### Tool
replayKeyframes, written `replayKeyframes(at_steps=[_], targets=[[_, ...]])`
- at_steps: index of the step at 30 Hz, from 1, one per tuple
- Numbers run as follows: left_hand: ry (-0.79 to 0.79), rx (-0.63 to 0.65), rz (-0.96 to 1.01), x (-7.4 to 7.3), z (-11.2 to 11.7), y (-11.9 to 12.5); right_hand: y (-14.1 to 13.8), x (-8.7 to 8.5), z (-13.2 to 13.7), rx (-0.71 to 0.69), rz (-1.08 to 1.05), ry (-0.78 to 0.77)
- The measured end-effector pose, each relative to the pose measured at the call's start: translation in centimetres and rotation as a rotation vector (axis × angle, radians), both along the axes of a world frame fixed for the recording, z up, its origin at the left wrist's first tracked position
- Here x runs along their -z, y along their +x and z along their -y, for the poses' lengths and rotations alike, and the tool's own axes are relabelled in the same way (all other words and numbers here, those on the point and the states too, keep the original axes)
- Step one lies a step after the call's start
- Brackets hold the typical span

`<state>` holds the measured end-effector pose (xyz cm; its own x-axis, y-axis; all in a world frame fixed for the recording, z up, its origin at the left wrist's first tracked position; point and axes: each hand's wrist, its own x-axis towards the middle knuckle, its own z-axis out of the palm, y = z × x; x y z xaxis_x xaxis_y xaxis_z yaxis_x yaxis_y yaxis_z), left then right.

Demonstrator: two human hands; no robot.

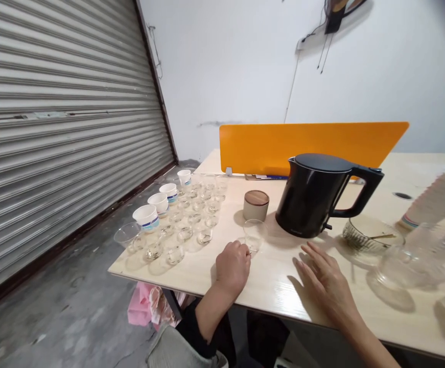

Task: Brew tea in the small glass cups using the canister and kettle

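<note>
Near the table's middle, my left hand (233,265) is closed, its curled fingers at the lower side of a clear plastic cup (256,233). The hand hides part of the cup's base. My right hand (326,280) is open and holds nothing, its fingers stretched towards the base of a black electric kettle (307,197). Behind the cup stands a beige canister with a wooden lid (256,205). On the left, several clear plastic cups (185,232) stand in rows, some with dark bits at the bottom. White paper cups (146,216) line the table's left edge.
Right of the kettle sits a patterned bowl (360,236) with a thin wooden utensil (382,236). Stacked clear cups (410,266) and stacked paper cups (437,197) lie at the far right. An orange divider (306,143) crosses the table behind. Pink bags (141,304) lie below.
</note>
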<state>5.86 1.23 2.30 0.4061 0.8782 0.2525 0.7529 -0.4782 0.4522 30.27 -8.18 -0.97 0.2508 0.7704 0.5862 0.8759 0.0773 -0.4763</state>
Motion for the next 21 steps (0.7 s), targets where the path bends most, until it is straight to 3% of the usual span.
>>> replayKeyframes(at_steps=[6, 15, 21], targets=[[0.031, -0.009, -0.008, 0.1, -0.2, 0.1, -0.3, 0.1, 0.5, -0.026, -0.064, -0.019], [0.004, 0.011, 0.361, 1.2, -0.4, -0.9, -0.7, 0.1, 0.8, -0.037, -0.136, -0.023], [0.008, -0.011, 0.154, 0.6, -0.1, 0.1, -1.0, -0.3, 1.0, -0.045, -0.199, -0.055]])
